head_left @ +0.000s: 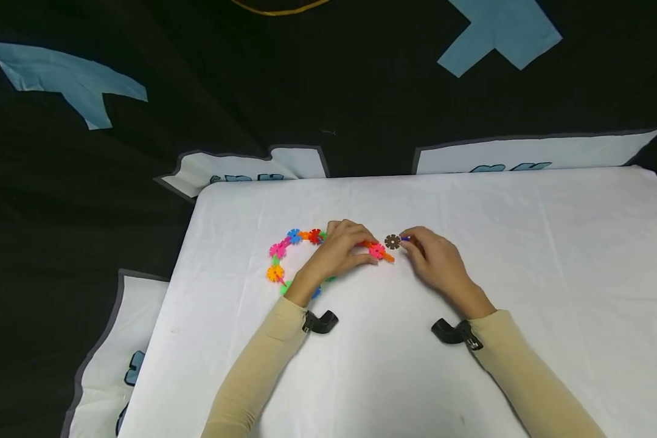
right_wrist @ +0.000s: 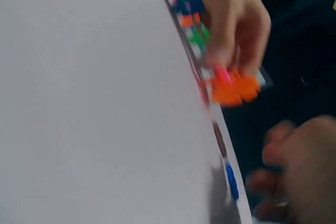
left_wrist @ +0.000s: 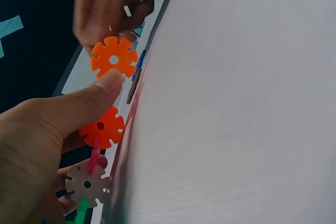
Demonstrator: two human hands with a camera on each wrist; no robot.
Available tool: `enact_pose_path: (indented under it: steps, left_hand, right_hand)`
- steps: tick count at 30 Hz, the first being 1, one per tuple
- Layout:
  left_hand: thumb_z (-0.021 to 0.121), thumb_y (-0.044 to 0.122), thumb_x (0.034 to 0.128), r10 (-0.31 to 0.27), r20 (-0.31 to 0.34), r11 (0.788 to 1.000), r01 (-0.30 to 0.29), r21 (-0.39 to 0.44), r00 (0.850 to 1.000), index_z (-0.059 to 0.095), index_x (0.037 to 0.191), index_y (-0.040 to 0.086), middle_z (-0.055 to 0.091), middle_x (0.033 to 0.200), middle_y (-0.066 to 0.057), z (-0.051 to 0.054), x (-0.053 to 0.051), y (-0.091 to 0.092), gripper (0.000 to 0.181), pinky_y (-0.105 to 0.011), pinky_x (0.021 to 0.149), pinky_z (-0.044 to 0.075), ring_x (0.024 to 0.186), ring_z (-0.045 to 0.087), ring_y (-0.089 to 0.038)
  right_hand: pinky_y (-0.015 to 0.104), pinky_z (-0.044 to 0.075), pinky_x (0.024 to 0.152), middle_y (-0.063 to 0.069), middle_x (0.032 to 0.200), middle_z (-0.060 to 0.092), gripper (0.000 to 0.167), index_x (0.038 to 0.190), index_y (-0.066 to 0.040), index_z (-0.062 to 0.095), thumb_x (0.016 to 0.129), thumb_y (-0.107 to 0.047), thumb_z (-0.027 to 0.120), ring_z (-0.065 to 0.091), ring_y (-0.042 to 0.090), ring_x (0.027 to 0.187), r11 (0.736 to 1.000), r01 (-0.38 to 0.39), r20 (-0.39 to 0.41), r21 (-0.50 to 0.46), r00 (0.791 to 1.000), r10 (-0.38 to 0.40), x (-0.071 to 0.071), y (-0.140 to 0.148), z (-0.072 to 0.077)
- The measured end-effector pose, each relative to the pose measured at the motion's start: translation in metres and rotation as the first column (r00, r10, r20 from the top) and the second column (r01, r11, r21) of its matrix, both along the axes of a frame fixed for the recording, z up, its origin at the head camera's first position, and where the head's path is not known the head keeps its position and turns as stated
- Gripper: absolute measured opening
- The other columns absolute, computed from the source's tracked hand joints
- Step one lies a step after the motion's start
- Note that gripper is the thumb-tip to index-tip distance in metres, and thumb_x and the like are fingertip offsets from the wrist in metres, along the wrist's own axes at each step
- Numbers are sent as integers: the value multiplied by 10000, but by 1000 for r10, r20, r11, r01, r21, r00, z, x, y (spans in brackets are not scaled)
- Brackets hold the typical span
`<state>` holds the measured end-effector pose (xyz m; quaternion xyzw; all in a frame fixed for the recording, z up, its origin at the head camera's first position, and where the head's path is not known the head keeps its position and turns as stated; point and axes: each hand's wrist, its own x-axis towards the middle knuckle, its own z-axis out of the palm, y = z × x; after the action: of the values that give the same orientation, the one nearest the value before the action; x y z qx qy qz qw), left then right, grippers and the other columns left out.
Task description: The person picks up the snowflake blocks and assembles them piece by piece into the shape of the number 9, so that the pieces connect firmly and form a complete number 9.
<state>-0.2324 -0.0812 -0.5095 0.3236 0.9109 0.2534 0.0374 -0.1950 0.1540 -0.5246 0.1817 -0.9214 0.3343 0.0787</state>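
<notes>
My left hand [head_left: 342,246] pinches one end of a chain of notched plastic interlocking discs. In the left wrist view its thumb lies at the orange end disc [left_wrist: 114,59], with a red-orange disc [left_wrist: 102,128] and a greyish disc [left_wrist: 86,184] joined behind it. The chain curves leftward on the table, partly hidden by the hand and wrist. My right hand [head_left: 438,258], blurred in its wrist view, is over a loose blue disc [right_wrist: 231,181], its fingers loosely bent with nothing visible between them. A loose brown disc [head_left: 392,242] lies between the hands.
A white-covered table [head_left: 553,274] extends around both hands. Behind it hangs a dark cloth [head_left: 306,85] with pale blue shapes. The chain's far side includes a yellow-orange disc [head_left: 275,273], a pink disc [head_left: 277,250] and a blue disc [head_left: 294,236].
</notes>
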Motion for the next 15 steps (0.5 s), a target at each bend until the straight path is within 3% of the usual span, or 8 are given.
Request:
enact_pose_path:
  steps: [3,6,11,15]
  left_hand:
    - [761,431,833,8,4,999,-8,-35,1000,736,1086,186,687,1130,55,2,1,1,354,-437,1056,261,1175,512,-174]
    - [750,431,845,9,2,998,-9,-64,1000,730,1100,184,680,1148,47,4,1,2,356,-448,1055,252,1195,503,-181]
    - [740,412,860,1,-6,996,-2,-89,1000,695,1187,172,669,1180,29,6,3,2,408,-456,1045,254,1215,495,-199]
    - [744,405,859,-27,-41,995,23,-93,999,655,1272,205,649,1178,17,6,5,4,468,-455,1034,260,1233,483,-207]
  right_hand:
    - [303,366,542,85,884,559,416,1331,-69,592,944,-209,654,460,180,650,992,64,18,108,998,-66,-5,10,-3]
    - [297,348,525,96,886,523,432,1323,-59,602,922,-201,679,448,191,649,984,79,48,158,995,-88,-8,12,-5]
    - [310,371,560,85,887,521,365,1172,-35,653,882,-244,725,466,197,691,986,95,79,134,991,-106,-9,11,-6]
    - [302,380,586,74,887,573,375,1099,-24,664,837,-270,772,475,187,699,997,66,105,41,992,-70,-7,14,-5]
